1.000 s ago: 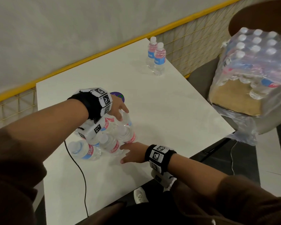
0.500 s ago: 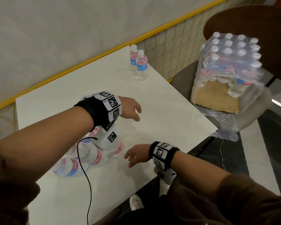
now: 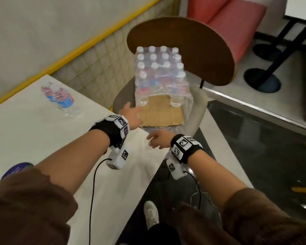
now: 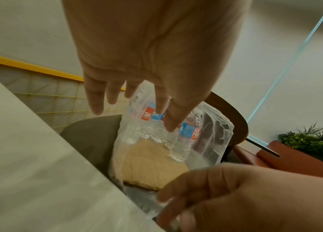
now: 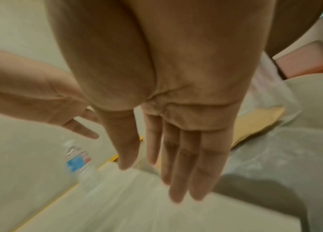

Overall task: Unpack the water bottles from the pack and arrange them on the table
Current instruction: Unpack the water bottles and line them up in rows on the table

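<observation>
The shrink-wrapped pack of water bottles (image 3: 159,75) stands on a chair seat beside the table, on a cardboard base (image 3: 163,113) whose near part is bare. My left hand (image 3: 133,114) reaches past the table edge toward the pack, fingers straight and spread, holding nothing; in the left wrist view its fingertips (image 4: 168,125) hover in front of the bottles' labels (image 4: 186,130). My right hand (image 3: 156,140) hangs over the table's corner, fingers (image 5: 176,180) straight, empty. Two bottles (image 3: 60,98) stand blurred at the far side of the white table (image 3: 34,131).
The chair (image 3: 193,41) has a curved brown back behind the pack. Loose clear wrap (image 4: 214,141) hangs around the pack's open near side. A purple round object (image 3: 16,169) lies at the table's left. A yellow-railed mesh partition (image 3: 88,68) borders the table's far side.
Both hands have left the bottles lying on the table and moved right toward the pack on the chair. The view has swung right, so those lying bottles are out of sight.
</observation>
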Demonstrator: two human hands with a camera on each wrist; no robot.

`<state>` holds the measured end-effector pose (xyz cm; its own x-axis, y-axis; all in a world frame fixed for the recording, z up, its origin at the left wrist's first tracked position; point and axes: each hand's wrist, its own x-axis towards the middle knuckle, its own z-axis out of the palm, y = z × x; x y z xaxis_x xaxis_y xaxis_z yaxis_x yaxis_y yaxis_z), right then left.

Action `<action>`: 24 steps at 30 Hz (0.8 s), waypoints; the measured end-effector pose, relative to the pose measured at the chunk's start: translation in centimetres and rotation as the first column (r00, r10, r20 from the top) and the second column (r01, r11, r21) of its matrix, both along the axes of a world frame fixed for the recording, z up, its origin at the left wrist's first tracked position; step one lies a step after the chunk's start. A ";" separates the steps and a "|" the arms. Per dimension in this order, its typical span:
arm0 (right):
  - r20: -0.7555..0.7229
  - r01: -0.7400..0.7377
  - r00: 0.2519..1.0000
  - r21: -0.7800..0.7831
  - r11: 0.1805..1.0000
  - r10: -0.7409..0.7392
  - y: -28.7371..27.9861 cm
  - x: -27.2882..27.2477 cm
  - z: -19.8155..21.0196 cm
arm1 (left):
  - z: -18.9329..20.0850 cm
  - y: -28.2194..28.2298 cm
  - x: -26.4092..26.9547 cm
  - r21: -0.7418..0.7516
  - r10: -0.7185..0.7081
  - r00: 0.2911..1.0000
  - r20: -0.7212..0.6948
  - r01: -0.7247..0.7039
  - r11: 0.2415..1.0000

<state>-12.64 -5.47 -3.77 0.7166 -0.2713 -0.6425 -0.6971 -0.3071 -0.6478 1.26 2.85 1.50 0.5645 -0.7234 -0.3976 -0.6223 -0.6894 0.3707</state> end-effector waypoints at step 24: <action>0.228 0.673 0.732 -0.098 0.733 -0.642 -11.9 5.2 1.4 | -2.1 -6.0 1.0 -0.304 0.087 0.981 -0.176 -0.138 0.943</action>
